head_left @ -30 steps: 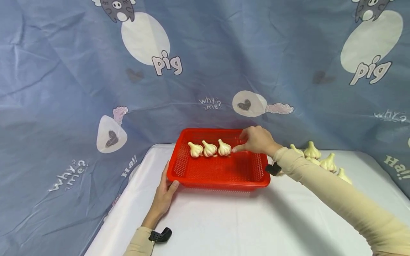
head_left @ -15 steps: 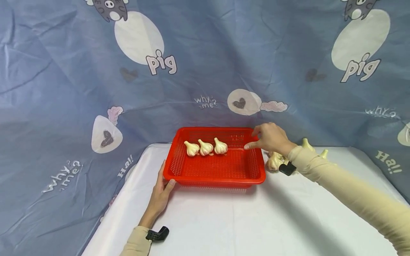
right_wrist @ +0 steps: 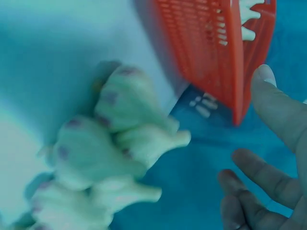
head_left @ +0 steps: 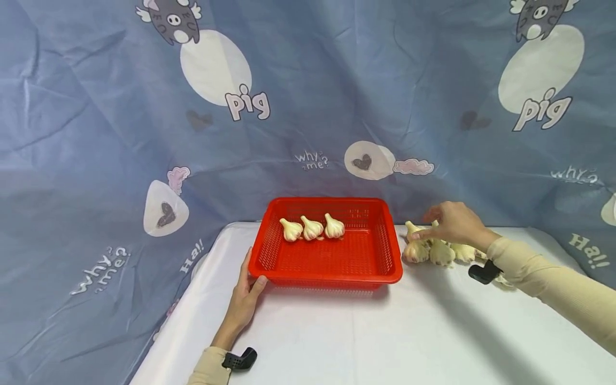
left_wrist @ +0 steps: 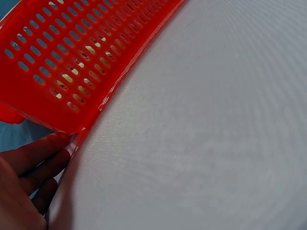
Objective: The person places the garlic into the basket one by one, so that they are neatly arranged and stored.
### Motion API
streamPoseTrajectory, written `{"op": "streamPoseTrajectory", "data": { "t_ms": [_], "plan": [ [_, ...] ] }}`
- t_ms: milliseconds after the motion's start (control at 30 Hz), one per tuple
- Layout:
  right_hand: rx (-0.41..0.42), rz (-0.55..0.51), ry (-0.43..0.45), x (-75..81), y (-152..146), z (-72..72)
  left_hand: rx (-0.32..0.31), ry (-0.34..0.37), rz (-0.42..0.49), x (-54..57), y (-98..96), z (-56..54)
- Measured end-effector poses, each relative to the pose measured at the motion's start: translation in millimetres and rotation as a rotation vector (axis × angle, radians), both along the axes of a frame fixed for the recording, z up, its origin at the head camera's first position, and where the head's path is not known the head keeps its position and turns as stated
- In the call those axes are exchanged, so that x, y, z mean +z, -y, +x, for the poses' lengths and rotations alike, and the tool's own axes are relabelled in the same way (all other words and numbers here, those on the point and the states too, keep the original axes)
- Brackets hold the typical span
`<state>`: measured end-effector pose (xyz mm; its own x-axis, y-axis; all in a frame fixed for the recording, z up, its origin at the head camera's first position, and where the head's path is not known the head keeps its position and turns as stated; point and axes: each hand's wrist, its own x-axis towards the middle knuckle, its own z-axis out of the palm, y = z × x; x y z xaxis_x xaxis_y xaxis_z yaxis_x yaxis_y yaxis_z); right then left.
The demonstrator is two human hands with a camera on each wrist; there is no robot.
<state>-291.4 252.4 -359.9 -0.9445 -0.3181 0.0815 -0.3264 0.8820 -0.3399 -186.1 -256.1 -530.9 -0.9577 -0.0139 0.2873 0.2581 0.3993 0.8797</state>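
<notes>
Three pale garlic bulbs (head_left: 313, 228) lie in a row toward the back of a red plastic basket (head_left: 325, 278) on the table. My left hand (head_left: 244, 302) holds the basket's near left corner, thumb at the front and fingers along the left side. In the left wrist view its fingertips (left_wrist: 57, 140) meet the basket's lower corner. My right hand (head_left: 454, 223) is over the loose garlic bulbs (head_left: 441, 254) right of the basket. The right wrist view shows its thumb and fingers spread apart, nothing between them, beside the clustered garlic (right_wrist: 129, 100).
A white cloth (head_left: 313, 337) covers the table. Behind it hangs a blue printed curtain (head_left: 308, 123), close to the basket's back rim. The garlic pile lies just off the basket's right wall, partly hidden under my right hand and sleeve (head_left: 539, 272).
My right hand has left the inside of the basket and moved right to the loose garlic, thumb and fingers parted. Three bulbs stay in the basket. My left hand keeps its place at the corner.
</notes>
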Motion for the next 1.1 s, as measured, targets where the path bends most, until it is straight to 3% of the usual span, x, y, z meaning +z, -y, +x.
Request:
{"op": "streamPoseTrajectory", "data": {
  "t_ms": [567, 933, 1100],
  "plan": [
    [-0.069, 0.11, 0.026, -2.0, -94.6, 29.5, 0.037, 0.01, -0.036, 2.1, 2.6, 2.2],
    [-0.057, 0.129, -0.008, -31.8, -134.0, 48.1, 0.037, 0.018, -0.039, -1.6, -0.2, 1.6],
    [-0.1, 0.146, 0.0, -39.3, -148.2, 55.8, 0.035, 0.019, -0.046, -1.4, -0.9, -0.2]
  ]
}}
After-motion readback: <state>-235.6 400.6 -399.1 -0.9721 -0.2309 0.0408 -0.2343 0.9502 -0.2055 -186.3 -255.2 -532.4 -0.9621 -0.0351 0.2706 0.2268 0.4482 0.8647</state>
